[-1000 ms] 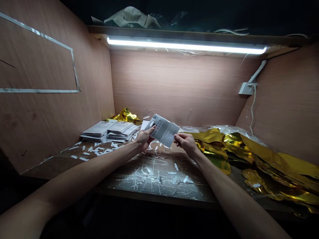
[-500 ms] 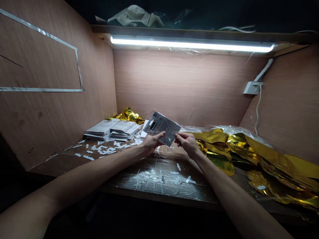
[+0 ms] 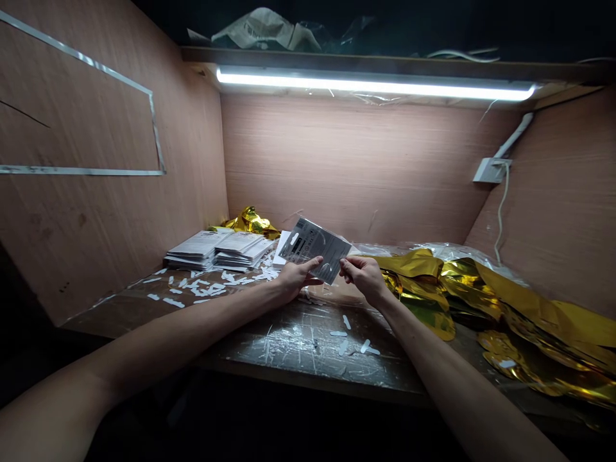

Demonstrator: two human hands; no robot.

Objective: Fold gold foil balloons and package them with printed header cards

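Observation:
A printed card in a clear plastic sleeve (image 3: 315, 247), with a hang hole near one end, is held tilted above the table. My left hand (image 3: 297, 277) grips its lower left edge, thumb on top. At its right corner, my right hand (image 3: 362, 274) is closed in a pinch; whether the fingertips hold the sleeve's edge or a small piece at it is too small to tell. Behind the sleeve a white card (image 3: 282, 242) partly shows.
Stacks of white cards (image 3: 197, 247) stand at the back left, with small white paper strips (image 3: 206, 287) scattered before them. Gold foil balloons (image 3: 481, 292) cover the right side. More gold foil (image 3: 250, 221) lies behind the stacks. A lit tube (image 3: 375, 83) hangs under the shelf.
The whole view has shifted slightly. Both hands keep nearly the same pose around the sleeved card.

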